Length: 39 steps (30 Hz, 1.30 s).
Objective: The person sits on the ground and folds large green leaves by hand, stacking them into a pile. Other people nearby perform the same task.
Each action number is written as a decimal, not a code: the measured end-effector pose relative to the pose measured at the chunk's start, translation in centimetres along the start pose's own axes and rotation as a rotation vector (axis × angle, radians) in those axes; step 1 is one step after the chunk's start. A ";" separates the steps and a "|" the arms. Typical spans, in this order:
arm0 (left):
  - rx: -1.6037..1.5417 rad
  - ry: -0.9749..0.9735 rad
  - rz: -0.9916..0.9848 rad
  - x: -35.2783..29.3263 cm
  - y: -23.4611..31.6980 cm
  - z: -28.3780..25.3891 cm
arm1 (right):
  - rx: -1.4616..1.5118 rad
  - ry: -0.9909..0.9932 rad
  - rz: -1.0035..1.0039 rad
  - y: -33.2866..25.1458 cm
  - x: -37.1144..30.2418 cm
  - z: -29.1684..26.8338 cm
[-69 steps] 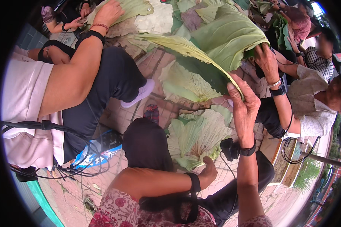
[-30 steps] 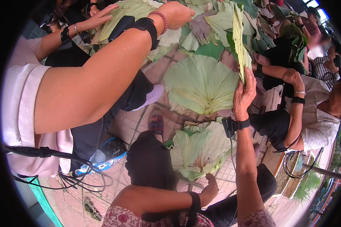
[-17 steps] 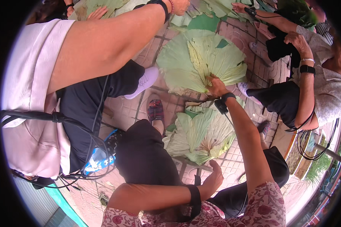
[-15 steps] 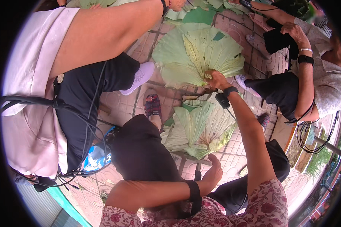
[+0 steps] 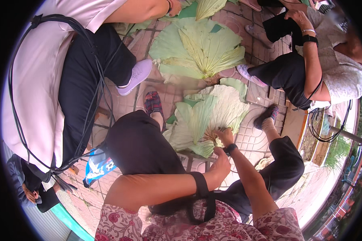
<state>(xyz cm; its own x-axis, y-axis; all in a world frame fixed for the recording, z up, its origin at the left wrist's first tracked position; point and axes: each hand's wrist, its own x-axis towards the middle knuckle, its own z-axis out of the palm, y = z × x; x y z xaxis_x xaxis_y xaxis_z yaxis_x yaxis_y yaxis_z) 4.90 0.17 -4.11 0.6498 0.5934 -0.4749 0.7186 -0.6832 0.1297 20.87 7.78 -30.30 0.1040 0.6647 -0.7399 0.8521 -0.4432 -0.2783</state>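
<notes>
Setting: paved tile floor (image 5: 265, 144) outdoors, people seated close around.
Near leaf: large pale green lotus leaf (image 5: 209, 118) lies on the floor between the person's knees, partly folded.
Right hand (image 5: 224, 135): fingers pinch the near leaf at its centre, where the veins meet.
Left hand (image 5: 220, 164): loosely curled, holding nothing, just beside the leaf's edge.
Far leaf: second lotus leaf (image 5: 199, 50) lies spread flat beyond.
Neighbour: purple shoe (image 5: 136, 75) beside it.

Hidden and cut-off parts

I can't tell whether my right hand (image 5: 225, 135) grips the near leaf (image 5: 207, 120); its fingers are turned away from me. The far leaf (image 5: 199, 50) is cut by the top edge, and my left hand (image 5: 220, 166) covers the near leaf's lower rim.
</notes>
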 end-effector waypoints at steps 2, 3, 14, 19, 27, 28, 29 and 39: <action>-0.100 0.031 -0.038 1.5 0.4 2.1 | -0.012 0.259 -0.029 -2.4 -2.0 2.4; -0.126 0.000 -0.035 2.0 0.0 2.4 | 0.001 0.277 0.004 -2.9 -2.0 3.4; -1.137 0.035 -0.428 2.4 -6.3 8.9 | 0.317 0.374 -0.172 2.2 1.5 2.3; -1.860 0.096 -0.664 3.1 -4.9 11.0 | 0.527 0.251 -0.277 2.8 0.9 1.6; -1.567 -0.068 -0.434 1.4 -2.3 5.8 | 0.437 0.415 -0.268 0.4 2.5 1.9; -1.454 -0.037 -0.404 0.8 -2.7 4.1 | 0.409 0.419 -0.251 0.1 2.3 1.9; -1.341 -0.008 -0.373 0.3 -3.3 2.5 | 0.380 0.422 -0.234 -0.3 2.2 1.9; -1.482 0.424 -0.294 1.6 -6.9 2.3 | 1.051 -0.083 -0.188 -2.4 0.1 -1.3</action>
<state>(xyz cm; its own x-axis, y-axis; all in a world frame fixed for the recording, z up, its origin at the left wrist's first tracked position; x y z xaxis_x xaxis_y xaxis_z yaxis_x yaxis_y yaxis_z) 0.41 4.84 -7.78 0.2855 0.8711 -0.3996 0.2563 0.3324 0.9076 19.54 9.70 -28.89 -0.0516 0.7505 -0.6588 -0.0221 -0.6604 -0.7506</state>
